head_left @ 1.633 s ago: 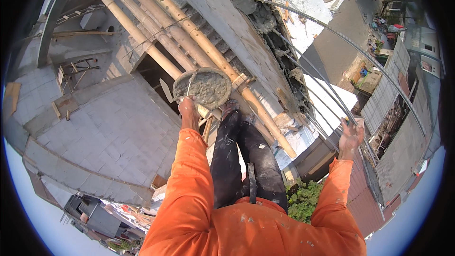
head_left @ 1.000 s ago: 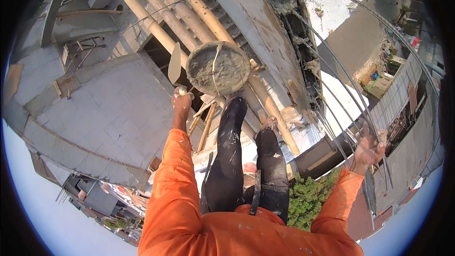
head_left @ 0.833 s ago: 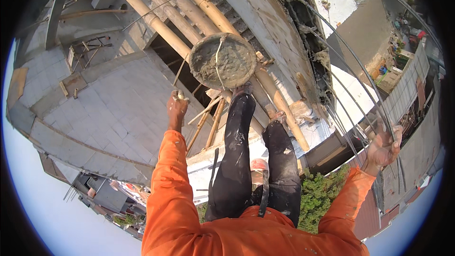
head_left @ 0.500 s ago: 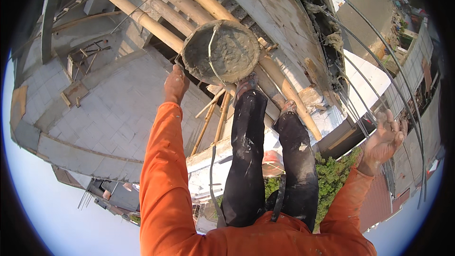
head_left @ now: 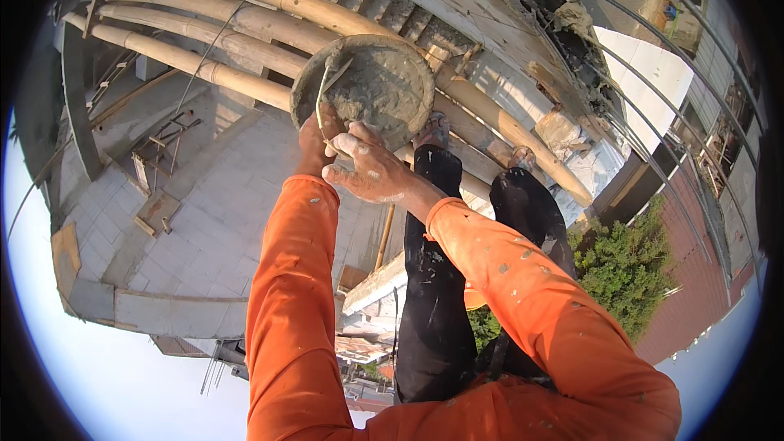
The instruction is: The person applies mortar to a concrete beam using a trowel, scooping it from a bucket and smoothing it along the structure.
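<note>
A round bucket (head_left: 299,95) with wet grey mortar (head_left: 388,86) in it rests on bamboo poles in front of me. Its thin pale handle (head_left: 323,86) leans over the left side of the mortar. My left hand (head_left: 314,140) is closed at the bucket's near left rim, where the handle comes down; its exact grip is partly hidden. Beside it, my right hand (head_left: 374,170) overlaps the near edge of the bucket in the view. Its mortar-smeared fingers are apart and nothing shows in them.
Thick bamboo poles (head_left: 196,20) run from far left to the right under my feet (head_left: 433,129). A rough concrete edge (head_left: 563,41) and bent steel bars (head_left: 653,33) stand to the right. Lower down lie a pale tiled surface (head_left: 220,204) and green bushes (head_left: 625,265).
My right hand has swung in from the far right to the bucket's near edge. My left hand has shifted onto the near rim, and the handle now leans left. The view has turned slightly.
</note>
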The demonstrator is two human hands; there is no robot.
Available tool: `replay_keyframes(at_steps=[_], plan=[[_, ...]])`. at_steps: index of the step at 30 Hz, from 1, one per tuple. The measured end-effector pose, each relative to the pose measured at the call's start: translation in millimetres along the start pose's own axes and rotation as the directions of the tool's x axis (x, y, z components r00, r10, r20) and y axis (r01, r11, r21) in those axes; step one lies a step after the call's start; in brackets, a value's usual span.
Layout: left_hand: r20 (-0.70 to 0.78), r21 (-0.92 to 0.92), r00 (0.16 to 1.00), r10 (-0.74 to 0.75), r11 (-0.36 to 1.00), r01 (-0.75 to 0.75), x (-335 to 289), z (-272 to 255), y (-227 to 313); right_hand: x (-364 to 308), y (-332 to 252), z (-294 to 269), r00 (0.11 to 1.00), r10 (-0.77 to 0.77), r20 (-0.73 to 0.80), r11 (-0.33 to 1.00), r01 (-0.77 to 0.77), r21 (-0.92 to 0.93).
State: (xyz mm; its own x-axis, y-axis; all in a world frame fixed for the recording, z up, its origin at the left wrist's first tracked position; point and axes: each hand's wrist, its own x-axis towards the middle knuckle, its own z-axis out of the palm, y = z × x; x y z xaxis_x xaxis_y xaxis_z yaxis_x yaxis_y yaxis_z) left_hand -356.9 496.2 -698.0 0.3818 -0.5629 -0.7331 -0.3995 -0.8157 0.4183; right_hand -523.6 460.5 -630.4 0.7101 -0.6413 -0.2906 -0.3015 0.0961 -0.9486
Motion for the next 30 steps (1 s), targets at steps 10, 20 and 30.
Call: replay_keyframes(at_steps=[10,20,30], plan=[[0.101,0.833,0.995,0.024,0.545,-0.098,-67.8,-49.5,30.2,-7.8,152.2,-83.0,0.801,0.503,-0.323,0.79,-0.275,0.549],[0.188,0.886,0.814,-0.55,0.452,0.1,19.0,-55.6,6.3,40.8,199.7,-57.4,0.516,0.834,-0.195,0.371,-0.264,0.89],[0.491,0.765,0.836,-0.245,0.581,-0.278,21.6,79.7,-72.9,7.6,195.4,-19.4,0.763,0.512,-0.395,0.693,-0.095,0.715]])
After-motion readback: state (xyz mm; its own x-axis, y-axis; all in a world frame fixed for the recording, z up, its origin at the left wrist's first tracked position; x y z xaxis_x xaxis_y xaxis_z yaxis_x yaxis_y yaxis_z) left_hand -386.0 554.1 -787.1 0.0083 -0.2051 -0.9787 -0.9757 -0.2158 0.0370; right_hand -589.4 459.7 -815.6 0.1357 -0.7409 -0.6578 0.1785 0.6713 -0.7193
